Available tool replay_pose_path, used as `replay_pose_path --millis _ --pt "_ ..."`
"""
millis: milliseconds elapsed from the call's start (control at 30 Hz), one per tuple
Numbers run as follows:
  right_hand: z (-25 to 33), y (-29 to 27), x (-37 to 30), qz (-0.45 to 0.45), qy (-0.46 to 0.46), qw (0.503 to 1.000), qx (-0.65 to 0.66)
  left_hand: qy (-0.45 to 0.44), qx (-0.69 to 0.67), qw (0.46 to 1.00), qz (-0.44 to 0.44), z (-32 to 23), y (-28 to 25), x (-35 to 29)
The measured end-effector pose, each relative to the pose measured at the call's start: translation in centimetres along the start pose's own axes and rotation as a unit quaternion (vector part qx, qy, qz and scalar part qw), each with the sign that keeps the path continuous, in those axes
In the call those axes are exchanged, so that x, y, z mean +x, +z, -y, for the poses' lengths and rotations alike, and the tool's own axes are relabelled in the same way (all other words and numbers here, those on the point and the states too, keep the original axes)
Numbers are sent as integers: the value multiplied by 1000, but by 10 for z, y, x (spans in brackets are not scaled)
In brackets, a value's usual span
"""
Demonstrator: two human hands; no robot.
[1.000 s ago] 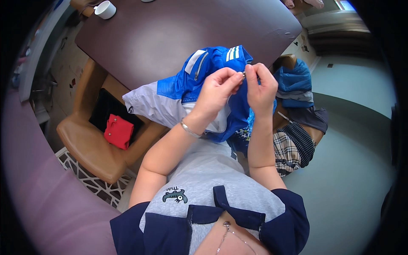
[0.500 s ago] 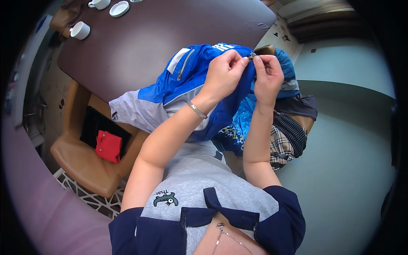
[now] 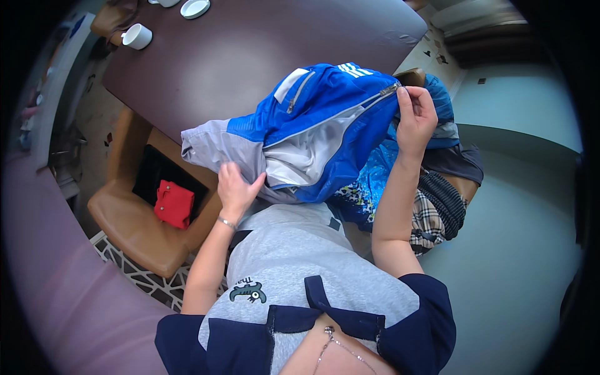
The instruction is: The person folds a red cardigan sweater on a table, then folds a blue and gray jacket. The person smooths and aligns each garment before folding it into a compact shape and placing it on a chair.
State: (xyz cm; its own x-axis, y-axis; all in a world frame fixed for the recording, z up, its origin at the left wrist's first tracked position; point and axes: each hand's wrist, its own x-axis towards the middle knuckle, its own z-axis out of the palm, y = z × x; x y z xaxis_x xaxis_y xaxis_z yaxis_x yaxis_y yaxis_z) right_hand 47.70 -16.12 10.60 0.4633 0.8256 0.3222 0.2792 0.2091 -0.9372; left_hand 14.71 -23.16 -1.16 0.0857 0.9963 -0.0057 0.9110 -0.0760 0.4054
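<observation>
A blue and grey jacket (image 3: 369, 144) with white stripes lies over the table's near edge and hangs toward my lap. Its front gapes, showing the pale lining (image 3: 306, 156). At its far right corner my right hand (image 3: 417, 122) pinches the fabric at the end of the zipper (image 3: 389, 90), whose teeth look joined for a short stretch there. My left hand (image 3: 236, 192) is by the jacket's grey sleeve (image 3: 215, 147), thumb spread from slightly blurred fingers. It appears to hold nothing; whether it touches the cloth I cannot tell.
Right of the jacket, several folded clothes (image 3: 447, 187) are heaped on a tan chair. A red folded item (image 3: 175, 204) rests on the brown chair (image 3: 134, 219) at left. On the dark table (image 3: 187, 75) stand a white cup (image 3: 137, 36) and a white ashtray-like dish (image 3: 195, 8).
My left hand has left the zipper area and moved down-left to the grey sleeve. The jacket front now gapes. My right hand still pinches the same corner.
</observation>
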Motion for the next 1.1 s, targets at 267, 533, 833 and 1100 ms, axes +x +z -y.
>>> replay_pose_path --millis 267,533,833,1100 --pt "-26 3 -14 -31 61 994 91 -169 -135 908 359 34 32 -49" --pt "-23 -12 -17 42 58 971 230 -62 -544 650 527 17 -86 33" --pt "-14 -17 -29 71 26 961 268 59 -936 255 236 0 -64 241" --pt "2 -5 -43 61 -37 958 278 -165 -604 762 169 -84 -12 181"
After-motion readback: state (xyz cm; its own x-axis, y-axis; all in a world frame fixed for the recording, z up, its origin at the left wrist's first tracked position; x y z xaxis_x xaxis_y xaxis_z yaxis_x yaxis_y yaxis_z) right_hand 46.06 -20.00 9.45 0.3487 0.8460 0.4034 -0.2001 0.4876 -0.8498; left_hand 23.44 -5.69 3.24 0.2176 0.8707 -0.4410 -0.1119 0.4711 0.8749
